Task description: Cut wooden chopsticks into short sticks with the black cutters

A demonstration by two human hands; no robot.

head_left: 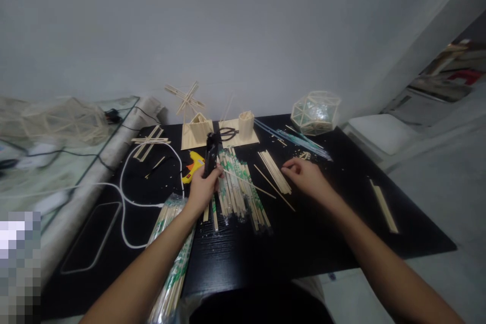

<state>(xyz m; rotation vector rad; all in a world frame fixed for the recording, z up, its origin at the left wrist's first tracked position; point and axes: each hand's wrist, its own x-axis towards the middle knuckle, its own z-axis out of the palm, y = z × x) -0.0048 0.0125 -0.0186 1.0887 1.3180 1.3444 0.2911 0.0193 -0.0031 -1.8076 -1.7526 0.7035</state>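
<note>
Packets of wrapped chopsticks (239,190) lie spread at the centre of a black table (304,243), with another bundle (172,258) under the left forearm. Left hand (203,187) is closed around a black tool (210,154), held upright. Right hand (306,176) rests loosely curled, fingertips touching loose bare sticks (274,171). Plain white wall behind.
</note>
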